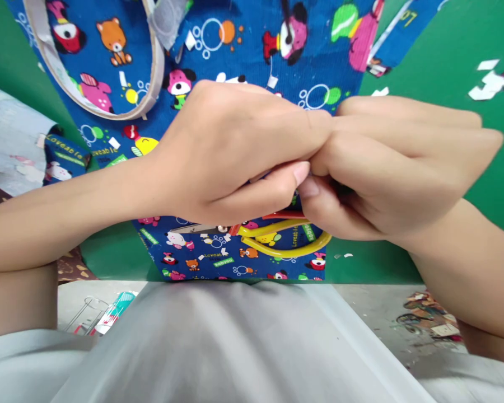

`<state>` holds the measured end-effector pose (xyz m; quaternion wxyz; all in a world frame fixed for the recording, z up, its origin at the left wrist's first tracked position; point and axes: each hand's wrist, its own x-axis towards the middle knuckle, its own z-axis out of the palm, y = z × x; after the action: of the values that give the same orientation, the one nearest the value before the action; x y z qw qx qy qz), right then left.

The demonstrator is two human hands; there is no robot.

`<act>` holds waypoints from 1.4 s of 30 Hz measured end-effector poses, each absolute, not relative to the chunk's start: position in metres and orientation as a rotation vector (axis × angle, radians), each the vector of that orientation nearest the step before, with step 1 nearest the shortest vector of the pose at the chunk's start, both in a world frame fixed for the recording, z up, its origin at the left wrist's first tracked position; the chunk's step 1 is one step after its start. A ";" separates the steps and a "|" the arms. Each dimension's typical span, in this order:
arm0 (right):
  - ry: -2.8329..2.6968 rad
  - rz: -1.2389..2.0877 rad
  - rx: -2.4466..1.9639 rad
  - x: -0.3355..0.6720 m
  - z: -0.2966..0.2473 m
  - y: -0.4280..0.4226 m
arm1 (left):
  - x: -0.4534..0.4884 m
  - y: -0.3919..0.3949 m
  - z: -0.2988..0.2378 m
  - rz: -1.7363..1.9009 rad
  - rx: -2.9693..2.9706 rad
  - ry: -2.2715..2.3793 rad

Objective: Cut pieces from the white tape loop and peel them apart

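Note:
My left hand (239, 151) and my right hand (397, 168) meet in front of me, knuckles and thumb tips touching. Both are closed in a pinch, and whatever lies between the fingers is hidden. Beneath them spreads a blue sheet (252, 31) printed with cartoon dogs and bears. Just below the hands rest scissors (288, 252) with yellow handles and a red part near the pivot; the blades point left, partly covered by my left wrist. At upper left a pale, narrow loop-shaped band (157, 70) lies on the blue sheet.
A green work surface (437, 45) carries white scraps (493, 84) at right. A folded blue printed piece (415, 28) lies at upper right, a grey-white sheet (12, 134) at left. On the floor are a wire frame (86, 313) and a pile of scraps (428, 316).

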<state>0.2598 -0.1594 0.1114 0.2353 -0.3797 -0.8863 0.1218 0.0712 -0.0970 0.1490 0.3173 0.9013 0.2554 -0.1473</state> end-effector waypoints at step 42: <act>-2.237 0.302 -1.016 0.244 0.125 -0.145 | 0.067 -0.096 0.148 -0.391 2.471 0.617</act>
<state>0.2444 -0.1446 0.1247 0.3269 -0.3879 -0.8540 0.1153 0.0671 -0.0957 0.1478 0.2787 0.9210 0.2301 -0.1457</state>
